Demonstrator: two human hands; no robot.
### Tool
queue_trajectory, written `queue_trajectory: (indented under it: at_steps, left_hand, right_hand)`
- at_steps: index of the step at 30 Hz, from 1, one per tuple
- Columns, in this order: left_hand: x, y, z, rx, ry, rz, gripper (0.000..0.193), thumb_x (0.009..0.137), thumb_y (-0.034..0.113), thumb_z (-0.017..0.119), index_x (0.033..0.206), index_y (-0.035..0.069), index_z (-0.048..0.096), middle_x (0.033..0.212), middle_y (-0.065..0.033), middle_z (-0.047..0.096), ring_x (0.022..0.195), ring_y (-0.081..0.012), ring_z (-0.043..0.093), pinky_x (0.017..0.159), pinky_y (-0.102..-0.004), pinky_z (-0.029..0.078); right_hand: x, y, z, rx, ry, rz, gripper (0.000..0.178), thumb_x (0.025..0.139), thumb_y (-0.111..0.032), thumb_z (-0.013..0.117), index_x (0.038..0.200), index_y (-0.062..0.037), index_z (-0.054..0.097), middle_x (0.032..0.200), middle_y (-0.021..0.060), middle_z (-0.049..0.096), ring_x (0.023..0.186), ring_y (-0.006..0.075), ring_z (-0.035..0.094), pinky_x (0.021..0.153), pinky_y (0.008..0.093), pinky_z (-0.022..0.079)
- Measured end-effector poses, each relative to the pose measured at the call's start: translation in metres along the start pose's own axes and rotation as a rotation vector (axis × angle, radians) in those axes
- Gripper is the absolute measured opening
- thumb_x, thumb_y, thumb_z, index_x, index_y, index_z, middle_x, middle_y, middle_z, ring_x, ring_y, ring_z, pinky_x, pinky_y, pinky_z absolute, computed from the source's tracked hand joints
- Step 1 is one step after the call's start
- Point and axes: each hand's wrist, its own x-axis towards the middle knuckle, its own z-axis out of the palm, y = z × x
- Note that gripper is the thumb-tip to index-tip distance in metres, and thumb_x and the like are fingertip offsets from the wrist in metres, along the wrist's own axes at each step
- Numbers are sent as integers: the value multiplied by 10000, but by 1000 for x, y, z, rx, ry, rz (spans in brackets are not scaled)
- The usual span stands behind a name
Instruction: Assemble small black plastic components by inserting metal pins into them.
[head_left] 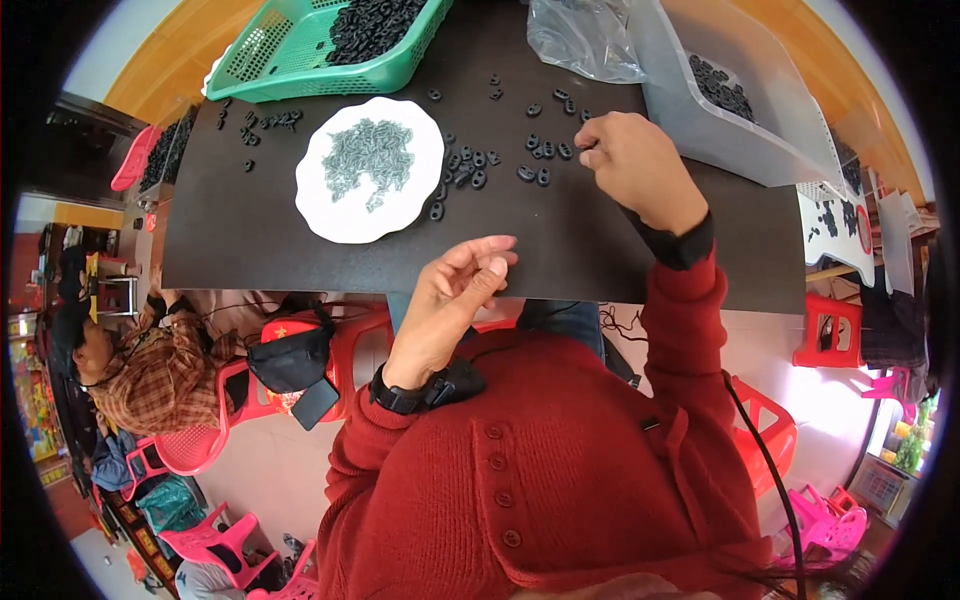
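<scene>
My right hand [645,170] is over the right part of the dark table, thumb and fingers pinched together beside several small black oval plastic pieces with holes [538,150], which look like cord locks. Whatever sits between those fingertips is too small or hidden to make out. Nearer the table's front edge, my left hand [450,300] is raised with its fingers half curled and the thumb apart from them; nothing shows in it. A white scalloped plate [335,222] holds a heap of tiny grey metal springs [370,155]. More black pieces [465,165] lie along its right rim.
A green basket [390,75] of black parts stands at the back left, with loose small black parts [270,122] before it. At the back right are a clear plastic bag [585,40] and a translucent bin [730,150]. Another person [165,370] sits at the left.
</scene>
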Motion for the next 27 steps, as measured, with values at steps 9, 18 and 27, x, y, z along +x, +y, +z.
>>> queue_trajectory:
  at_steps: [9, 18, 27]
  left_hand:
    - [-11, 0, -24, -62, -84, -88, 302, 1099, 231, 723, 1306, 20, 783, 1159, -37, 785, 859, -57, 570, 814, -230, 497]
    - [-9, -4, -37, -136, -50, -45, 267, 1091, 174, 722, 1297, 13, 774, 1126, -28, 784, 829, -42, 576, 753, -217, 482]
    - [7, -23, -46, -205, -9, 8, 225, 1091, 133, 703, 1276, 23, 768, 1116, -38, 797, 793, -34, 589, 718, -203, 479]
  right_hand:
    - [45, -12, 60, -48, -258, 41, 189, 847, -89, 765, 1010, -2, 804, 947, 173, 785, 977, 385, 749, 846, 473, 576]
    - [52, -24, 75, -92, -232, -10, 182, 825, -122, 841, 955, -12, 777, 885, 151, 765, 926, 373, 747, 818, 471, 572]
    - [56, -20, 81, 46, -166, 69, 176, 915, -161, 744, 961, 5, 777, 849, 164, 762, 824, 343, 753, 775, 438, 584]
